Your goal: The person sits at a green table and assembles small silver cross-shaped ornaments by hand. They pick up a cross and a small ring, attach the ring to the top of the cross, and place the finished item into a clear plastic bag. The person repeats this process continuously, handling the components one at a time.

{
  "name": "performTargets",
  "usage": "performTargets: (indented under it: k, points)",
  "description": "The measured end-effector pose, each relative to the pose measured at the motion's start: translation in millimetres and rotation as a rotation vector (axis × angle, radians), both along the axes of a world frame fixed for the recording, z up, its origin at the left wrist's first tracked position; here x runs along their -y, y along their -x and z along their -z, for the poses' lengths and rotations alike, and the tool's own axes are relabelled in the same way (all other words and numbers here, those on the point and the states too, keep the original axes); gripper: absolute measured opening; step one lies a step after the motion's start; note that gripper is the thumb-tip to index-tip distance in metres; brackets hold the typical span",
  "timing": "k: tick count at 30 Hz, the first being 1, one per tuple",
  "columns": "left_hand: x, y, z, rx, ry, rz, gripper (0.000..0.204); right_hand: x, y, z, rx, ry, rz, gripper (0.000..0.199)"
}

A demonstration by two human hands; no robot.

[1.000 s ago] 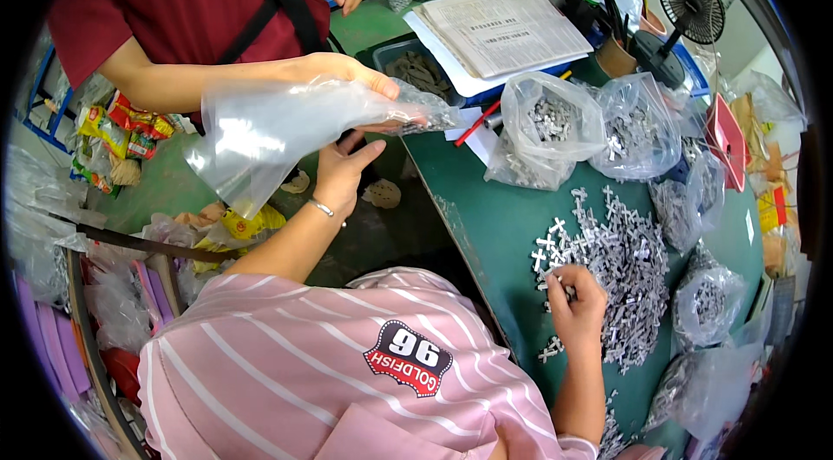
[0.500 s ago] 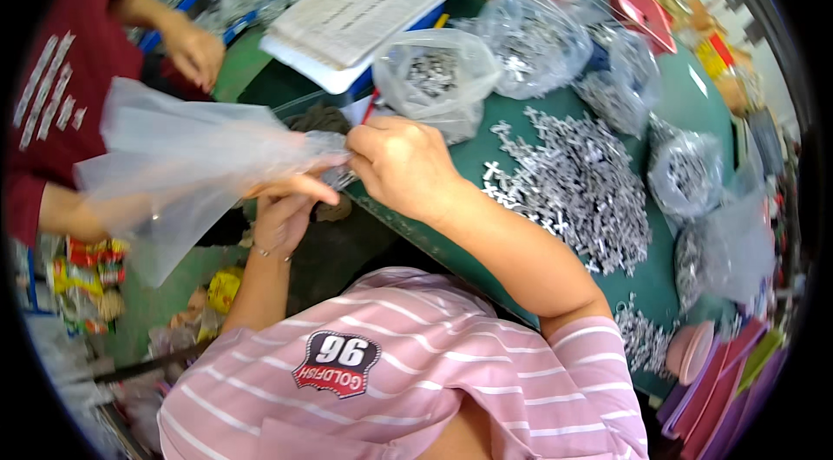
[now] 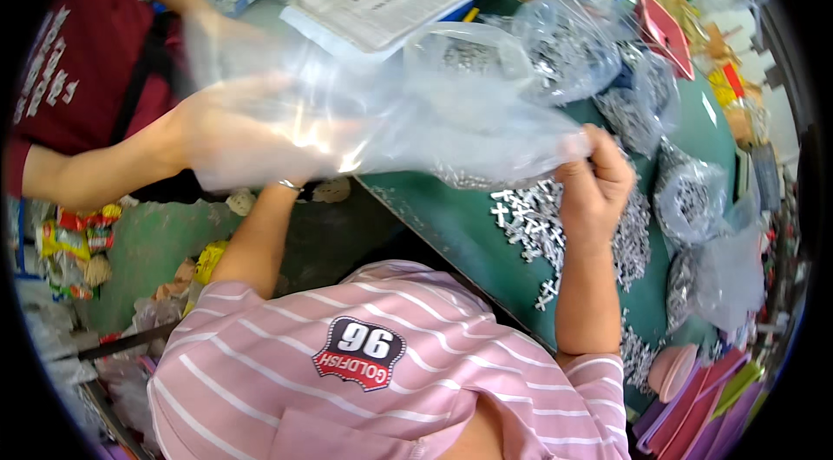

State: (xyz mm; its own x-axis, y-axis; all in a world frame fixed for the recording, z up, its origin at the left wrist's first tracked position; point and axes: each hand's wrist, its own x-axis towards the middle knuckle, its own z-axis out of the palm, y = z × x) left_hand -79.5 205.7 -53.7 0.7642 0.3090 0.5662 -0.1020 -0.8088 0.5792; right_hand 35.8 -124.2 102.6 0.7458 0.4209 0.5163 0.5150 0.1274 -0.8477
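Right hand (image 3: 595, 184) is pinching a long, translucent plastic bag (image 3: 486, 134), seemingly tautening it across green tabletop (image 3: 425, 210)'s near edge; left hand's grip is obscured.

One clear bag (image 3: 521, 143) is held by the right hand (image 3: 597, 175). Beyond and to the right of that hand, five filled bags (image 3: 568, 48) are counted on the counter (image 3: 429, 210). Two heaps of grey pieces (image 3: 529, 221) are seen, one around the hand, one nearer. One pink tray (image 3: 666, 33) is counted beyond it, one pink cup (image 3: 672, 371) nearer.
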Motion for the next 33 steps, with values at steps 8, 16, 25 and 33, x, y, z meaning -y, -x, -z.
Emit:
performTargets:
  k: [8, 16, 25, 33]
  points:
    - [-4.0, -25.1, -16.2, 0.288, -0.012, -0.191, 0.014, 64.7, -9.7, 70.3, -0.325, -0.182, 0.211, 0.007]
    - [-26.6, -1.7, 4.3, 0.174, 0.923, -0.479, 0.024, 113.2, -16.3, 85.0, -0.266, 0.356, 0.575, 0.021]
    - [42.0, 6.2, -21.4, 0.337, 0.44, -0.139, 0.045, 148.5, -26.7, 65.0, -0.365, 0.379, 0.661, 0.026]
    - [221.2, -79.3, -46.1, -0.331, 0.343, 0.563, 0.068, 162.6, -57.7, 25.7, -0.091, 0.193, 0.776, 0.016]
